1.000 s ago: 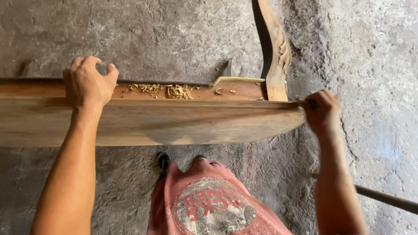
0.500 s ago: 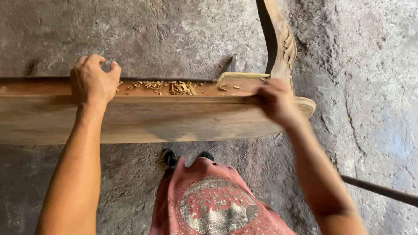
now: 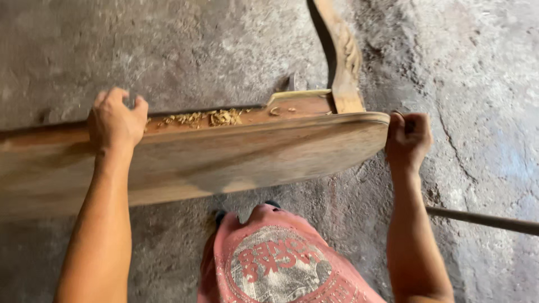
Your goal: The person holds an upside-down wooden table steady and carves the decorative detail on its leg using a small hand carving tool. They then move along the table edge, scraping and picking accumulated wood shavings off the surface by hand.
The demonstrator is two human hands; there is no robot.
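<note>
Brown wood, a long flat plank w/ a rounded end [image 3: 236, 163], is held level over the grey rough concrete floor [image 3: 477, 84], in front of the person. The left hand [image 3: 115, 120] is clamped over the plank's far edge, fingers curled behind it. The right hand [image 3: 408, 139] is clenched at the rounded tip, approx. touching it; if it really grips the wood, I cannot tell. The plank looks stiff and rather heavy, so I judge it is best taken at both ends, thumbs under the edge. Pale wood shavings [image 3: 202, 118] lie loose on top and may slide. The plank's left end is cut off by the frame. A carved wooden piece [image 3: 343, 62] stands behind it, its base hidden. A thin dark rod [image 3: 483, 220] at right is hard to identify.
</note>
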